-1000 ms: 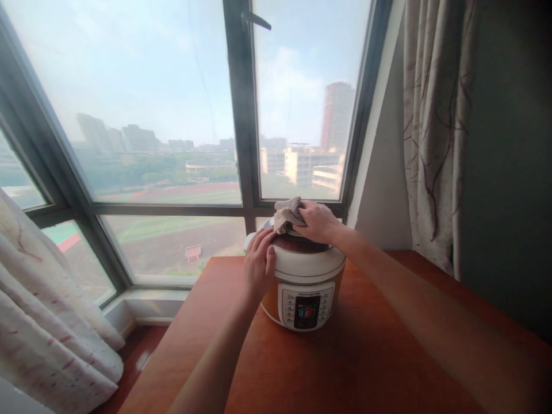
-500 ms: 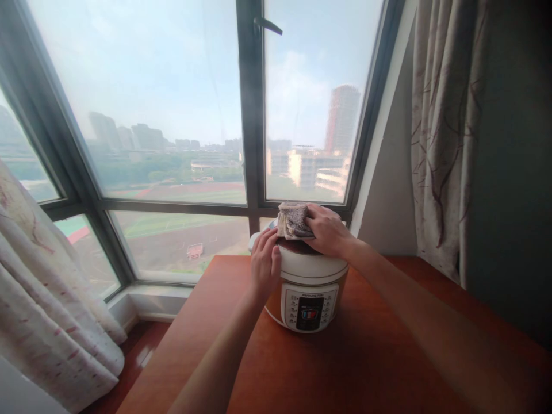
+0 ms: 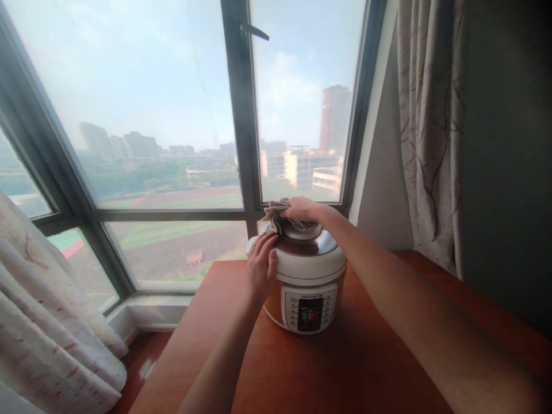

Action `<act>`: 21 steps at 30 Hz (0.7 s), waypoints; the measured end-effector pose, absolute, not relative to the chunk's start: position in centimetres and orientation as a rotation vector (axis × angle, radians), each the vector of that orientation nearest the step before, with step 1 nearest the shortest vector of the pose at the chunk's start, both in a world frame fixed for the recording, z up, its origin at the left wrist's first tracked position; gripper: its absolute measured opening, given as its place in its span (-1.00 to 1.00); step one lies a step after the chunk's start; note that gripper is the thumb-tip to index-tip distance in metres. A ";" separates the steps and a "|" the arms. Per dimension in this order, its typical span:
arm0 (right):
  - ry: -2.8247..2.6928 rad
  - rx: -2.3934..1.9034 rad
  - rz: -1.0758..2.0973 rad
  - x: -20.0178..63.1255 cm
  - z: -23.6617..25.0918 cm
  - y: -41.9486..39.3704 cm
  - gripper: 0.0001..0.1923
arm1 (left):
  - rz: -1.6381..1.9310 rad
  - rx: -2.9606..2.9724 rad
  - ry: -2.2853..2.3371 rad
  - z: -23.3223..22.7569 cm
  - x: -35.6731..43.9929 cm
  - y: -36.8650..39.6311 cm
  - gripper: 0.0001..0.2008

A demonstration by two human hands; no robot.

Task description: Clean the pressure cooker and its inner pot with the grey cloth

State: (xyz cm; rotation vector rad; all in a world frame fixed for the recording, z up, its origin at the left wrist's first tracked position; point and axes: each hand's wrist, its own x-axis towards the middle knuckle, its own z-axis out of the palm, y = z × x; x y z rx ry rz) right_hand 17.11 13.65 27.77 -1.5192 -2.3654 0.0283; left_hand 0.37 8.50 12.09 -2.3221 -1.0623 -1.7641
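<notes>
From my head view, my right hand (image 3: 302,210) has slid back across the top of the cooker (image 3: 307,276). A moment ago it lay over the near part of the lid with the cloth (image 3: 276,211) spread beside it; now it sits at the far rim, and the cloth is bunched up under my fingertips at the cooker's back left edge. My right fingers are curled down and closed on the cloth, pressing it to the lid (image 3: 308,244). With the hand gone from the near part, more of the shiny dark lid shows than before, so I judge the near part wiped and the stroke now working along the back.

My left hand (image 3: 260,267) has hardly moved. It lies against the cooker's left flank, fingers loosely bent with the tips on the white rim just below the lid, bracing the cooker without gripping anything.

The cooker stands upright on a red-brown wooden table (image 3: 366,356), towards the table's far edge, its control panel (image 3: 309,313) facing me. The table's top around the cooker shows only my two forearms.

Behind the cooker a tall window (image 3: 172,115) with dark frames looks out over a hazy city and a sports field. A pale patterned curtain (image 3: 425,126) hangs to the right of the cooker, against a dark wall, and another curtain (image 3: 47,322) bulges in well to its left, lower down near the floor.
</notes>
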 end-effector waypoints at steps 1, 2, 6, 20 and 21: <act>-2.373 -1.520 0.036 17.3 27.8 13.7 -0.64 | -1.767 -2.315 -1.061 12.0 0.4 8.5 -0.60; -2.379 -1.521 0.036 17.5 27.8 13.8 -0.65 | -1.768 -2.309 -1.062 11.9 0.4 8.5 -0.60; -2.365 -1.526 -0.065 17.2 26.9 13.1 -0.58 | -1.775 -2.293 -1.067 11.7 0.5 8.6 -0.60; -2.406 -1.183 -0.633 17.4 22.0 6.1 -0.68 | -1.652 -2.367 -1.095 12.4 0.1 8.0 -0.63; -2.385 -1.213 -0.638 17.5 21.9 5.4 -0.69 | -1.657 -2.374 -1.085 12.4 0.1 8.0 -0.62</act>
